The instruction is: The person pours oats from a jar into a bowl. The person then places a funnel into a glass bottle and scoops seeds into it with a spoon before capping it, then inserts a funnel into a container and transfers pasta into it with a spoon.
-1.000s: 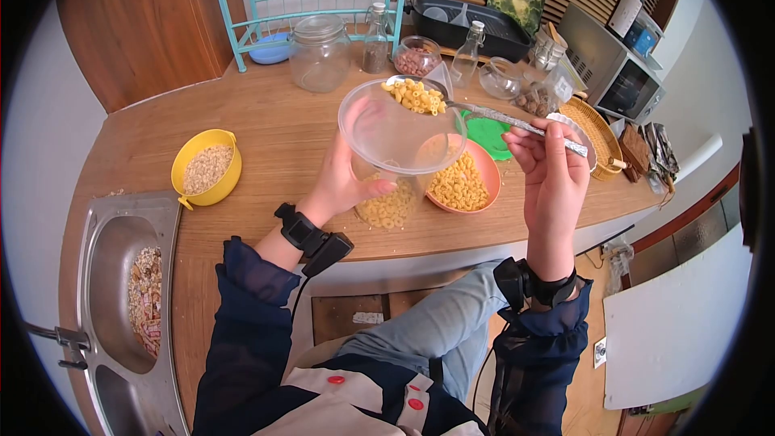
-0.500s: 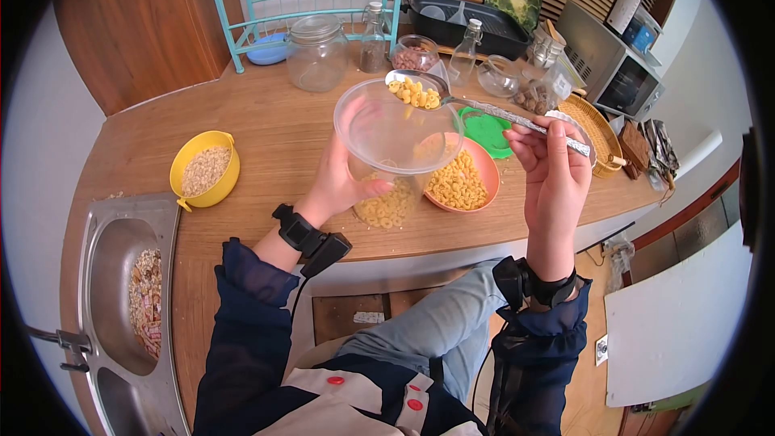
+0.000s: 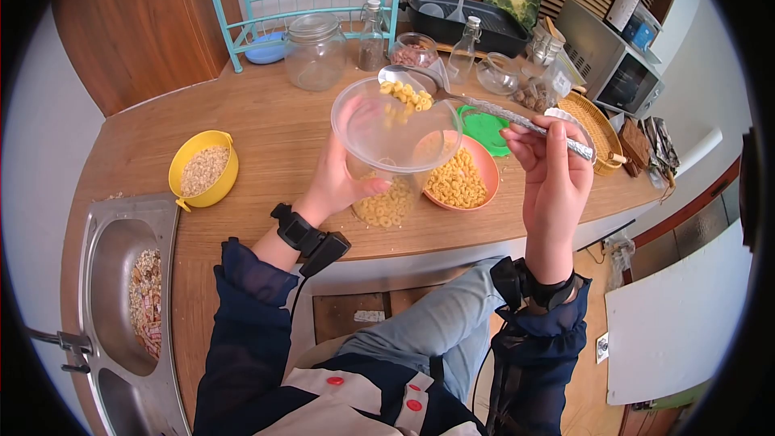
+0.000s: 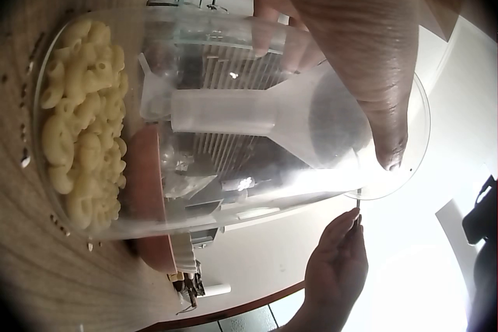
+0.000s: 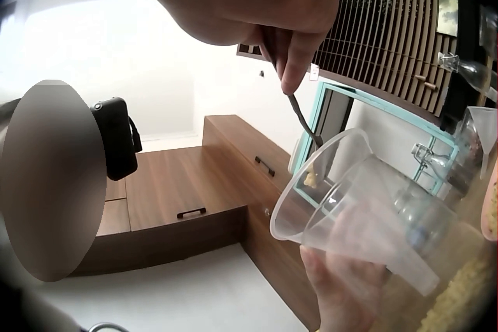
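In the head view my left hand (image 3: 335, 173) grips the upper part of a clear container, thumb on the near side. A wide translucent funnel (image 4: 323, 114) sits in its mouth, and macaroni (image 4: 85, 126) lies at the bottom in the left wrist view. My right hand (image 3: 557, 173) pinches the handle of a metal spoon (image 3: 513, 118), its bowl tilted over the funnel. Macaroni (image 3: 408, 97) hangs at the spoon's edge, with some pieces lower inside the funnel. Just right of the container is a pink bowl (image 3: 493, 173) of macaroni.
A yellow bowl (image 3: 229, 176) of oats stands left, near the metal sink (image 3: 109, 274). Behind the hands are a large glass jar (image 3: 315, 56), stoppered bottles (image 3: 464, 52) and a black pan (image 3: 484, 28). A green lid (image 3: 483, 123) lies behind the pink bowl; a wicker basket (image 3: 601, 125) stands right.
The spoon has tilted further and shifted slightly left. Its macaroni has slid toward the edge, and some pieces have dropped into the funnel. My left hand still holds the container in nearly the same place.
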Motion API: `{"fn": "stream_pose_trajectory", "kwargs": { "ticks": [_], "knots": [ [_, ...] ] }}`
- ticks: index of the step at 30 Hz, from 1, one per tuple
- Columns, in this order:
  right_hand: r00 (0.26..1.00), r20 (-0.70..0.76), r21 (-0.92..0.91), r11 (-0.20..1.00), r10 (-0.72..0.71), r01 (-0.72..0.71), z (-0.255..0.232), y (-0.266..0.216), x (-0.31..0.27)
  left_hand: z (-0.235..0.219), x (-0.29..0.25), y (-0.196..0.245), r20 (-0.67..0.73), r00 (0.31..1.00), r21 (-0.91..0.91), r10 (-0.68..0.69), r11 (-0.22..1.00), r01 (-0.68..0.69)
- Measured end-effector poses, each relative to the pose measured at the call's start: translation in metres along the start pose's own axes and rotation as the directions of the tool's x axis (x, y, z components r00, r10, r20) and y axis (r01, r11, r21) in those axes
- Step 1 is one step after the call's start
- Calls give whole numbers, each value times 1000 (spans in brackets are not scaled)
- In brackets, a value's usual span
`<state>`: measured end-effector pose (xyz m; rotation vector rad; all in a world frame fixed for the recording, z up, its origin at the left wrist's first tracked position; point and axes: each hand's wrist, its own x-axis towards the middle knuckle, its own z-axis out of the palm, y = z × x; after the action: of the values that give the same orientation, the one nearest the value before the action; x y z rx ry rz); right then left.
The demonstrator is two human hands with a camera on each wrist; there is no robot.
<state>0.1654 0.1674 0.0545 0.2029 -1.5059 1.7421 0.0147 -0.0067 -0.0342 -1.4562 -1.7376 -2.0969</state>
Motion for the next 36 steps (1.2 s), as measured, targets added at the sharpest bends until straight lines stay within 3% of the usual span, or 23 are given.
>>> {"fn": "stream_pose_trajectory", "kwargs": {
  "ticks": [14,18,20,21,23,27,29,31,33,36],
  "knots": [
    [998,43,-50,998,-36,38,4,-7,-5,1,1,1,1,1000,-18,8,1000,-8],
    [978,158,-191,967,-138,168,9,-10,-14,0,-2,-1,-1,1000,-45,-26,999,26],
    [926,305,-340,883,-223,325,6,-11,-15,-1,-3,-3,-1,1000,-19,-18,1000,18],
    [824,476,-441,727,-308,526,4,-14,-13,-2,-3,-4,0,1000,8,-10,1000,10],
    [685,668,-463,558,-290,688,7,-27,-15,-1,-1,-2,6,1000,7,5,1000,-5],
    [676,597,-498,461,-431,734,-7,-33,-35,0,3,4,22,1000,-5,17,1000,-17],
    [751,360,-695,378,-553,611,-23,-26,-48,0,3,-1,24,999,-8,34,999,-34],
    [853,258,-766,442,-454,467,-39,-7,-59,1,3,-3,24,998,-12,55,998,-55],
    [872,350,-782,406,-343,473,-48,12,-70,0,3,0,32,999,4,41,999,-41],
    [824,477,-712,415,-307,567,-46,28,-83,0,3,-2,28,998,1,52,999,-52]
  ]
}}
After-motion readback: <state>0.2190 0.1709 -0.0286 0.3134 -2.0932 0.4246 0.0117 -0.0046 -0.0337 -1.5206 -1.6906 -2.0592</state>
